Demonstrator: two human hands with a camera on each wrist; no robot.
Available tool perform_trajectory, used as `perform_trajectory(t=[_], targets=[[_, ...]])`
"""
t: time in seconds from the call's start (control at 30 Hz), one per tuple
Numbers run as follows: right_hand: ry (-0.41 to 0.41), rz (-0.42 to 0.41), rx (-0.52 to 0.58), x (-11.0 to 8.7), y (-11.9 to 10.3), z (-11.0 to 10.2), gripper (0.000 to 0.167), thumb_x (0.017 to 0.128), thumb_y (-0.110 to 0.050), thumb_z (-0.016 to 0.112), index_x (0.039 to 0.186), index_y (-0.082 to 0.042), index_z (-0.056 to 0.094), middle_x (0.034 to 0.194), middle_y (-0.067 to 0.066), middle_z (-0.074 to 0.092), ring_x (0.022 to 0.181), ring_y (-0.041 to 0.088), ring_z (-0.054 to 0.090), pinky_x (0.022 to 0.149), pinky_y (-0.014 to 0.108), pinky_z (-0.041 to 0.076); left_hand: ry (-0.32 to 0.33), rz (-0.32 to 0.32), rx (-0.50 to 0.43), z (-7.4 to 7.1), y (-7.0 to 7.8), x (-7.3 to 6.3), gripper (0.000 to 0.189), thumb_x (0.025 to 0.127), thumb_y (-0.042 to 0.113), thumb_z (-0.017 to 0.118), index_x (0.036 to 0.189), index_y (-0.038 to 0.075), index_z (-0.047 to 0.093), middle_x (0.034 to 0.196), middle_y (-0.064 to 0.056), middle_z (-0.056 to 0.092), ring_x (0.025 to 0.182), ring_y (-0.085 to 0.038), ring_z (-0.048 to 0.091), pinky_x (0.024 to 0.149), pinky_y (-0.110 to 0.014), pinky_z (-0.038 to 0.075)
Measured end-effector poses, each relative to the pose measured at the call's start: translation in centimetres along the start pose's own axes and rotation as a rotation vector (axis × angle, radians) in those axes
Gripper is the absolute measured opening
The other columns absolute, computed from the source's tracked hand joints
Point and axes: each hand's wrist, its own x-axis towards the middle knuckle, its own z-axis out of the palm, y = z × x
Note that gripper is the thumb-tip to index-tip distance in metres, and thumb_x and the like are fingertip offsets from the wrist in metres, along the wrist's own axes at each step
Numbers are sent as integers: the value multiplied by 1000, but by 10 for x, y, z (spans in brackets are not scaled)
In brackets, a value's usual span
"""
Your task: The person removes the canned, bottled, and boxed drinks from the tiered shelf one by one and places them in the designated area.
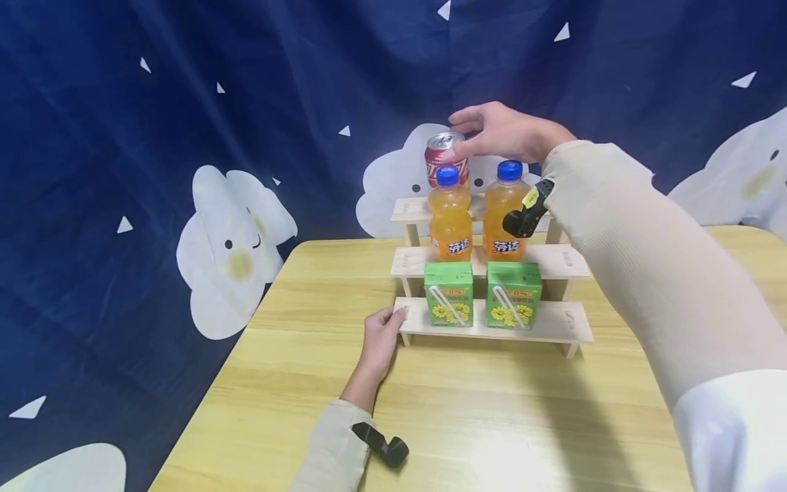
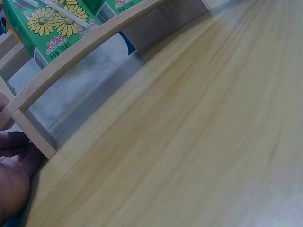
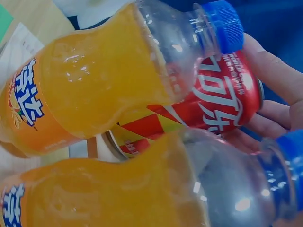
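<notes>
My right hand (image 1: 507, 133) holds a red soda can (image 1: 438, 158) near its top, with the thumb on one side and the fingers round the other. The can (image 3: 222, 94) is at the top tier of a three-tier wooden display rack (image 1: 559, 321), its base hidden in the head view by an orange soda bottle (image 1: 451, 213). A second orange soda bottle (image 1: 501, 205) stands beside that one on the middle tier. At the lower left, my left hand (image 1: 381, 335) grips the end of the bottom tier, thumb on top and fingers beneath.
Two green drink cartons (image 1: 449, 294) with straws stand on the bottom tier, in front of the bottles. The rack rests on a light wooden table (image 1: 307, 342). Behind it hangs a dark blue curtain (image 1: 307, 89) with clouds and white triangles.
</notes>
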Motion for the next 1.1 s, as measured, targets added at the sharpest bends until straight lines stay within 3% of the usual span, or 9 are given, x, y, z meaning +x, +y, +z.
perform_trajectory(t=[0.1, 0.23, 0.47, 1.1], targets=[[-26, 18, -56, 0, 2, 1, 91, 81, -51, 67, 151, -19, 18, 155, 4, 26, 141, 26, 23, 113, 51, 23, -14, 3, 8, 2, 12, -8, 26, 92, 11, 55, 104, -10, 65, 95, -18, 68, 82, -9, 58, 79, -23, 50], [-68, 32, -100, 1, 4, 3, 87, 83, -49, 65, 151, -19, 19, 148, 7, 37, 134, 27, 34, 112, 49, 28, -20, 17, 15, 4, 20, -16, 27, 92, 10, 53, 103, -11, 65, 92, -16, 69, 81, -8, 57, 78, -22, 50], [-73, 34, -117, 1, 6, 5, 93, 77, -56, 67, 149, -18, 25, 138, 5, 47, 123, 25, 41, 109, 46, 33, 0, 6, 17, 4, -8, 0, 28, 92, 17, 56, 103, -6, 67, 93, -12, 69, 84, -10, 57, 81, -24, 49], [-43, 46, -139, -1, 8, 2, 86, 80, -53, 66, 148, -15, 29, 135, 6, 50, 120, 26, 44, 108, 46, 34, 8, 25, 27, 7, -10, 2, 31, 91, 19, 56, 104, -7, 67, 96, -16, 69, 86, -13, 59, 81, -25, 51]])
